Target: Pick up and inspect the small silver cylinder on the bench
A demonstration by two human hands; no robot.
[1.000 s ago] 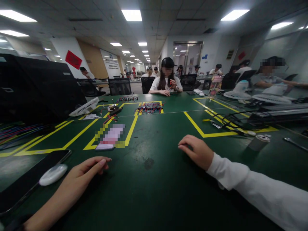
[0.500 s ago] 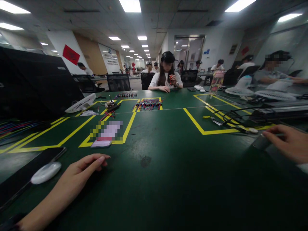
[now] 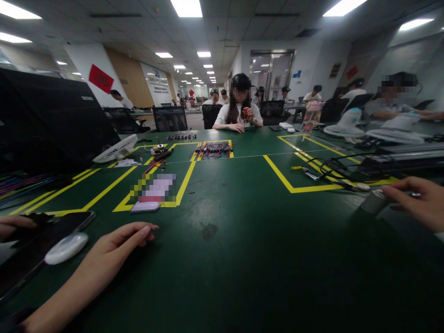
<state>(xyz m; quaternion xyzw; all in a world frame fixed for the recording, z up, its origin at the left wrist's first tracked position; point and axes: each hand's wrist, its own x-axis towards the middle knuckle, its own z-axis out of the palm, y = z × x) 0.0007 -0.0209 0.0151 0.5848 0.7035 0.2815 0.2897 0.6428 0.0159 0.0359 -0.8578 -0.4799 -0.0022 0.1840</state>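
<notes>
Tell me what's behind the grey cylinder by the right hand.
Behind the grey cylinder lie a small pale disc, yellow tape and black cables. The cylinder and right hand hide the table directly behind them; what lies there cannot be seen.

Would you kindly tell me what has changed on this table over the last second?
The right hand moved rightward to the grey cylinder; whether it grips it is unclear. Another person's hand, with a dark item, has appeared at the left edge. The left hand stayed put, empty, beside the white oval object.
</notes>
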